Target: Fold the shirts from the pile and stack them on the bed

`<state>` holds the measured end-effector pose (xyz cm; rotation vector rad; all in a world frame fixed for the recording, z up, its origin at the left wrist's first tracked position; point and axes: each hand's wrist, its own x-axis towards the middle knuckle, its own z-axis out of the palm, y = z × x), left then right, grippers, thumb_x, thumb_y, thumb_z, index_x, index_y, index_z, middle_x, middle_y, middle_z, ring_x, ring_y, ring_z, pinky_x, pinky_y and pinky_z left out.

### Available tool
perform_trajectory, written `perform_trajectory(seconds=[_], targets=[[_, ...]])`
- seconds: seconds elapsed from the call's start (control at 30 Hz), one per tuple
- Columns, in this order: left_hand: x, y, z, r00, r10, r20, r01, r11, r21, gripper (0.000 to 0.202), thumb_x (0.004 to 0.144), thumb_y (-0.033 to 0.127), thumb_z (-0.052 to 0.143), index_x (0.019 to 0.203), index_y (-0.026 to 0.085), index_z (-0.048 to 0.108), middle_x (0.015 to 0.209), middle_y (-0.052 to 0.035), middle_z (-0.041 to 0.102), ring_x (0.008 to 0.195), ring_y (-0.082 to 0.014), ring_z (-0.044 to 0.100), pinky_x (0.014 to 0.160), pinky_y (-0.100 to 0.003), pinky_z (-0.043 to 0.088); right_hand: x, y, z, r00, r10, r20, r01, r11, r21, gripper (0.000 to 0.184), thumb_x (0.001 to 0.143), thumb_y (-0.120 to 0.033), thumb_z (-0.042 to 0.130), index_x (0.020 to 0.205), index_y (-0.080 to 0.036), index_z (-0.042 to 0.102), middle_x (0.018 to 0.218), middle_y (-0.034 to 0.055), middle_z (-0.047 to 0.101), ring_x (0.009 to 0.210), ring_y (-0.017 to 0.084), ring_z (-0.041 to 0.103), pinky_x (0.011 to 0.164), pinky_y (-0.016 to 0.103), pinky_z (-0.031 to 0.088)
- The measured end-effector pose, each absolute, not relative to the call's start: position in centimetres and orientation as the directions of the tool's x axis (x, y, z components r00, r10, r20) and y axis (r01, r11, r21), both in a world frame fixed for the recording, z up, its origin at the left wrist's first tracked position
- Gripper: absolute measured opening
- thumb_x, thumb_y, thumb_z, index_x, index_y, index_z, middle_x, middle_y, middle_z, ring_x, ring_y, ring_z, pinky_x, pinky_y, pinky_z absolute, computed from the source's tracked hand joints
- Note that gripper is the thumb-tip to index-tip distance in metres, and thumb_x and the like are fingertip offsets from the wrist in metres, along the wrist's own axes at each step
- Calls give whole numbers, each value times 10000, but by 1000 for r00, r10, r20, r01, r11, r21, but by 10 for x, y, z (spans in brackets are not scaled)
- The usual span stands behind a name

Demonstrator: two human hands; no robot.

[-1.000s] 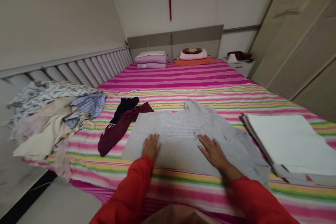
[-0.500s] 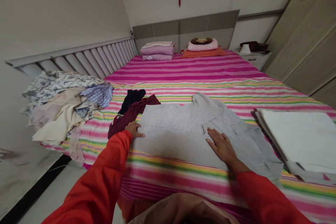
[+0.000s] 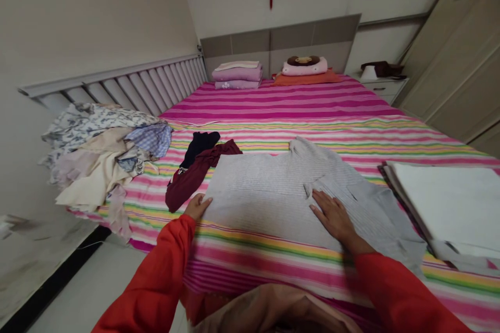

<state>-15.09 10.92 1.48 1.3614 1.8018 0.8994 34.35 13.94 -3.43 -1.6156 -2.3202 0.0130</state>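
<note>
Ideally, our right hand [image 3: 333, 217], fingers lightly spread, anchors the pale-grey ribbed-knit garment [image 3: 258, 187]. Our left hand [image 3: 196, 207] (pinching? we can't tell) should ease its edge straight.

Dim, soft light, faint shadows, wide-angle stretch toward edges

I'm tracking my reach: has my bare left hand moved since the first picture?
Yes, leftward, judged against the crumpled maroon cloth garment: your left hand is now nearer it, at the light-grey ribbed garment's left edge.
</note>
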Motion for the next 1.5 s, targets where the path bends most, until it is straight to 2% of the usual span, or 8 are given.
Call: perform_trajectory(seconds=[0.2, 0.4, 0.6, 0.77, 0.9, 1.03, 1.17, 1.5], targets=[[-148, 96, 0, -272, 959, 77, 569, 95, 817, 646, 777, 511, 535, 1338, 192, 514, 1339, -77, 604, 1278, -236, 511, 1093, -367, 381, 342, 139, -32, -303, 924, 234, 920, 348, -179, 525, 977, -462, 303, 1440, -265, 455, 1463, 73, 504, 1375, 262, 418, 1071, 520, 363], [-146, 81, -16, -384, 910, 157, 624, 131, 771, 628, 858, 447, 429, 1437, 206, 424, 1310, -89, 619, 1185, -227, 582, 992, -356, 472, 341, 138, -27, -310, 924, 224, 912, 356, -205, 537, 982, -472, 283, 1438, -246, 456, 1460, 85, 506, 1369, 267, 425, 1072, 526, 361], [-150, 81, -8, -460, 882, 107, 673, 268, 689, 755, 815, 386, 568, 1494, 184, 307, 927, -28, 685, 667, -153, 612, 741, -318, 532, 341, 137, -27, -313, 917, 247, 905, 366, -215, 515, 983, -449, 303, 1445, -271, 444, 1460, 78, 507, 1366, 265, 430, 1070, 527, 360], [-131, 90, 1, -521, 772, 365, 792, 277, 545, 624, 831, 284, 546, 1430, 160, 419, 1167, -117, 639, 987, -223, 628, 919, -381, 501, 340, 137, -26, -306, 921, 240, 903, 361, -234, 518, 981, -462, 309, 1439, -267, 454, 1461, 80, 505, 1367, 263, 427, 1077, 526, 351], [-22, 105, -8, -186, 823, 537, 881, -103, 462, 495, 902, 240, 399, 1376, 122, 479, 1322, -163, 579, 1255, -233, 521, 1072, -399, 424, 338, 137, -24, -298, 926, 233, 898, 355, -261, 526, 983, -475, 301, 1440, -265, 453, 1467, 82, 497, 1376, 264, 413, 1086, 528, 335], [99, 107, -23, 248, 885, 393, 870, -383, 312, 474, 927, 245, 400, 1391, 208, 489, 1462, -87, 503, 1373, -223, 417, 1138, -459, 351, 338, 136, -22, -290, 931, 222, 896, 346, -279, 528, 983, -478, 300, 1433, -256, 462, 1470, 83, 493, 1379, 264, 408, 1092, 529, 327], [110, 107, -25, 191, 948, 253, 935, -255, 248, 468, 946, 297, 407, 1405, 259, 491, 1511, -52, 445, 1419, -260, 351, 1157, -547, 282, 339, 135, -21, -293, 932, 216, 891, 348, -292, 528, 985, -475, 304, 1439, -253, 454, 1475, 80, 488, 1386, 252, 398, 1103, 513, 317], [-98, 87, -14, -472, 863, 183, 873, 428, 234, 523, 964, 326, 317, 1479, 258, 380, 1553, -83, 376, 1444, -306, 283, 1147, -618, 181, 335, 135, -10, -253, 952, 173, 894, 298, -334, 494, 979, -421, 356, 1435, -263, 462, 1492, 67, 468, 1401, 235, 373, 1128, 489, 277]])
